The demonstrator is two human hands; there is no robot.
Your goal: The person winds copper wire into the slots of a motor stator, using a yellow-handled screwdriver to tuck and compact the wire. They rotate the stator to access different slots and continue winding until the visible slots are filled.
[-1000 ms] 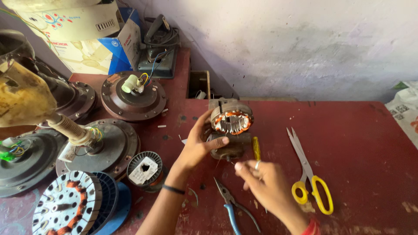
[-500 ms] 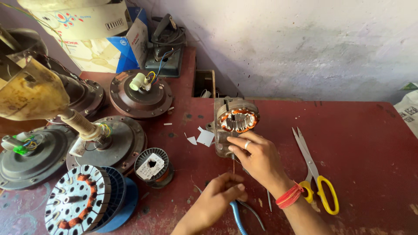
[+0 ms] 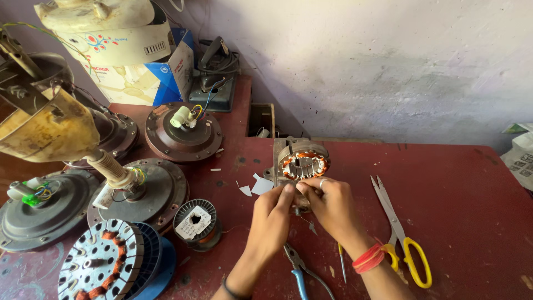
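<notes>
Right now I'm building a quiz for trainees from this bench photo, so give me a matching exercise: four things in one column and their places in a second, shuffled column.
Things:
1. scissors
2. pliers
3. wire spool
4. motor core

Places:
A. on the table between the two forearms
B. just beyond the fingertips of both hands, near the wall
C. right of the right hand, yellow handles toward the camera
D. left of the left hand, beside a round fan housing

Pairs: 1-C, 2-A, 3-D, 4-B
</notes>
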